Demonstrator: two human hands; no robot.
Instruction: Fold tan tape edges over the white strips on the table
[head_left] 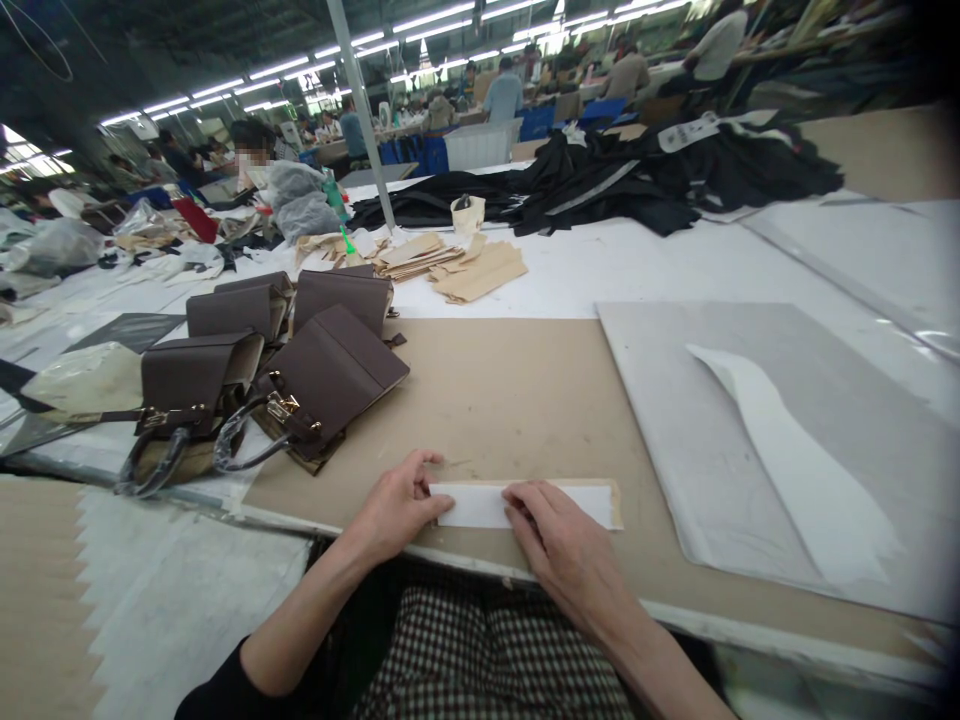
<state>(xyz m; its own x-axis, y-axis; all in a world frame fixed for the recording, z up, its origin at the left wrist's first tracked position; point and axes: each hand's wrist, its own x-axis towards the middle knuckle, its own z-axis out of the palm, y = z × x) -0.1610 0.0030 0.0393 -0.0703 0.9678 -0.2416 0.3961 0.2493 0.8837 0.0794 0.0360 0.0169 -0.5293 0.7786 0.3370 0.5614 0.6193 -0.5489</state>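
A narrow white strip lies flat on the tan board near the table's front edge, with a pale tan border showing along its top and right end. My left hand rests at the strip's left end, thumb on it and fingers apart. Over the middle of the strip is my right hand, its fingers curled and touching the white surface; whether anything sits between its fingertips is hidden.
Several dark brown handbags with wrapped handles lie at the left. A grey sheet bearing a curved white piece is at the right. Behind are tan paper pieces, black fabric, a metal pole and people.
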